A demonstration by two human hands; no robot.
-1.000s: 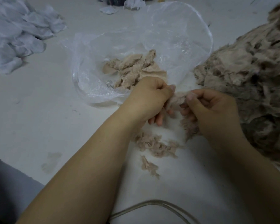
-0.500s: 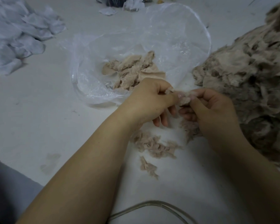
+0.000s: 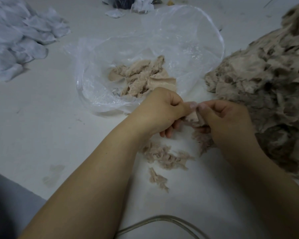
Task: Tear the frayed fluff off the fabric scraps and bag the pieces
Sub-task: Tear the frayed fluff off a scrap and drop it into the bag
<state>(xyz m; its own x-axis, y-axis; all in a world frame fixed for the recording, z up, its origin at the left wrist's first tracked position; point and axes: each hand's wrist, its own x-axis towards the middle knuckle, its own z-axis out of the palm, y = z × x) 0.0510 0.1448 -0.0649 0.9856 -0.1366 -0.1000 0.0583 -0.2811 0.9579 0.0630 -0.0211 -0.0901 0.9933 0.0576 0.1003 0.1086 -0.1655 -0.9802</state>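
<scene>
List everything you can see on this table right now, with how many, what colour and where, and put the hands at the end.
plastic bag: one, clear, open at the middle of the table's far side.
bagged pieces: several, beige, inside the bag.
scrap pile: one big heap, beige-brown, right side.
fluff: a few loose tufts, pinkish beige, on the table below the hands.
grey pile: one heap, pale grey-blue, far left.
cable: one, pale, near edge.
table: one, white.
scrap: one, beige, between the hands.
left hand: pinches the scrap.
right hand: pinches the scrap's other side.
</scene>
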